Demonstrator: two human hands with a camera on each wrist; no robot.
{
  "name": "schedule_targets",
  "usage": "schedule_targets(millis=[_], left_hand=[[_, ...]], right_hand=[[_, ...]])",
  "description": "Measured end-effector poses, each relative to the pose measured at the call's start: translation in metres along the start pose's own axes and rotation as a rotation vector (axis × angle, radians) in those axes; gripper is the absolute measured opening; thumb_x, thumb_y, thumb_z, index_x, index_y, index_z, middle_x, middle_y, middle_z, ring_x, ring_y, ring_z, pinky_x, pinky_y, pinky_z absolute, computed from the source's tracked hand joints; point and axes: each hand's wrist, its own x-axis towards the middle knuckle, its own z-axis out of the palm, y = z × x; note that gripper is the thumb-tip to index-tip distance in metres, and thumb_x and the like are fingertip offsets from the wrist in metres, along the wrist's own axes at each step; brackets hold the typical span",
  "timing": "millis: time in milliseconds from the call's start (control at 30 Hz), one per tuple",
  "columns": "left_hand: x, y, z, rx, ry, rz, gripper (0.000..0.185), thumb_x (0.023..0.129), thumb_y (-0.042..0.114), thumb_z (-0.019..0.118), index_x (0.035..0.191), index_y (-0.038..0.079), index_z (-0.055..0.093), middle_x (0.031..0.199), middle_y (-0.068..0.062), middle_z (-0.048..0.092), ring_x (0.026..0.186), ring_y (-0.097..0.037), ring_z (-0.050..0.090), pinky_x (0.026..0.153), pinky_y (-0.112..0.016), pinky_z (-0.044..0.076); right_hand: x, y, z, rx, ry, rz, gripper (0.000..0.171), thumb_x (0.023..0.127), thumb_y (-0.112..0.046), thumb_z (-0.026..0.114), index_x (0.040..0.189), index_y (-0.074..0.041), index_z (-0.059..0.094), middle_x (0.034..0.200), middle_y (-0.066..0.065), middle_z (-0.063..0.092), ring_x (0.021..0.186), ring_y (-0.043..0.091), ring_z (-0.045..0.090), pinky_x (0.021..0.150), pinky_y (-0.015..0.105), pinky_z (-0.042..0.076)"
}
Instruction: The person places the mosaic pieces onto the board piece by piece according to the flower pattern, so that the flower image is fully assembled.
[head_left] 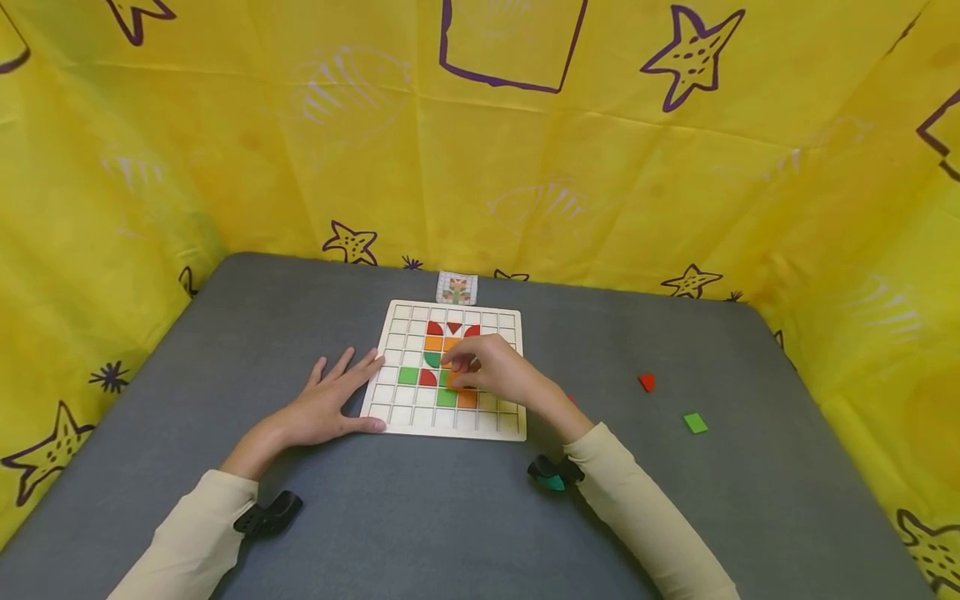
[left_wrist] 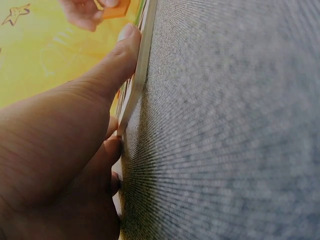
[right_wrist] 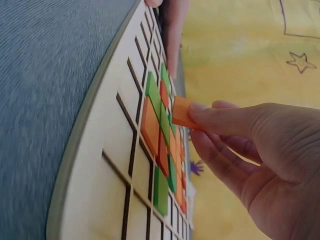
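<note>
A cream grid board [head_left: 491,423] lies on the table, with red, orange and green flat tiles set in the middle of its grid. My right hand [head_left: 501,368] is over these tiles and pinches an orange tile [right_wrist: 181,111] between thumb and fingers, raised off the board in the right wrist view. At the board's left side rests my left hand [head_left: 324,410], fingers spread and straight. Its thumb [left_wrist: 112,67] lies along the board's near edge in the left wrist view. Part of the tile pattern is hidden behind the right hand in the head view.
Behind the board lies a small card [head_left: 457,288] with a coloured grid picture. To the right are a loose red tile [head_left: 647,382] and a green square tile [head_left: 695,423]. A yellow patterned cloth [head_left: 465,167] hangs around the grey table [head_left: 420,517].
</note>
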Motion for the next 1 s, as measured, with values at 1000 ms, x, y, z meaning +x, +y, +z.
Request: schedule_targets(millis=[1000], left_hand=[[0.0, -0.002, 0.001, 0.003, 0.007, 0.021, 0.1, 0.081, 0.057, 0.071, 0.156, 0.01, 0.025, 0.163, -0.014, 0.014, 0.147, -0.046, -0.001, 0.111, -0.065, -0.009]], right_hand=[[0.022, -0.014, 0.038, -0.051, -0.072, 0.041, 0.017, 0.085, -0.005, 0.075, 0.102, -0.004, 0.073, 0.085, 0.0, 0.069, 0.077, 0.006, 0.06, 0.072, 0.017, 0.049]])
